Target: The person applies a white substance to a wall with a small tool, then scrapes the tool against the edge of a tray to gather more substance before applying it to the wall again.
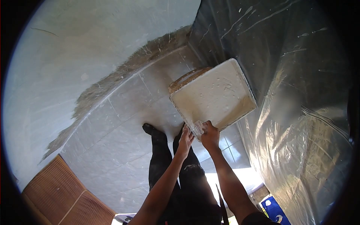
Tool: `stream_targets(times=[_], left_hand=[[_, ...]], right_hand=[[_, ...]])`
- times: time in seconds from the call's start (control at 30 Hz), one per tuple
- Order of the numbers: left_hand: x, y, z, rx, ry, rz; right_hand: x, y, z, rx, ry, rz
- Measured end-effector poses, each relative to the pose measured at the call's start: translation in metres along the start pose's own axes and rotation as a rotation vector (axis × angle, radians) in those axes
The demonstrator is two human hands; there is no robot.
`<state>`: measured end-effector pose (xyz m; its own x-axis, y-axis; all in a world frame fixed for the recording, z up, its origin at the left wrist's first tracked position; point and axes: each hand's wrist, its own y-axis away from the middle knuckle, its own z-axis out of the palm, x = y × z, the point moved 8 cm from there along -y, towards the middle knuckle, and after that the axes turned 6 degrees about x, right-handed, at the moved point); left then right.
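Note:
A large rectangular tub (248, 83) holds a thick off-white liquid that looks like paint or plaster slip. At the tub's near corner, both my hands are on a wet, white-coated crumpled thing (197, 128); its kind cannot be made out. My right hand (210, 135) is closed on its right side, fist-like, with the fingers partly hidden. From the left, my left hand (185, 139) presses its white-smeared fingers together against the same thing.
The tub rests on a brown support (187, 79) above a grey tiled floor (127, 127). Plastic sheeting (292, 97) with white splashes hangs at the right. A pale wall (93, 48) rises at the left, near a brown ribbed panel (63, 187). My legs (159, 150) stand close to the tub.

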<state>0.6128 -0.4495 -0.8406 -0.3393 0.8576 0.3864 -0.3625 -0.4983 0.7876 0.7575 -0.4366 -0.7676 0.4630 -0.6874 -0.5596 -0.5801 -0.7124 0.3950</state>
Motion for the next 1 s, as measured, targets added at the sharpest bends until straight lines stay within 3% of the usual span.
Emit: stream_targets(times=[0.6,1.0], left_hand=[[0.005,0.002,0.006,0.036,0.135,0.009],[0.020,0.010,0.020,0.029,0.175,0.012]], right_hand=[[-0.006,0.005,0.005,0.004,-0.124,-0.018],[-0.002,-0.012,0.004,-0.118,-0.120,-0.003]])
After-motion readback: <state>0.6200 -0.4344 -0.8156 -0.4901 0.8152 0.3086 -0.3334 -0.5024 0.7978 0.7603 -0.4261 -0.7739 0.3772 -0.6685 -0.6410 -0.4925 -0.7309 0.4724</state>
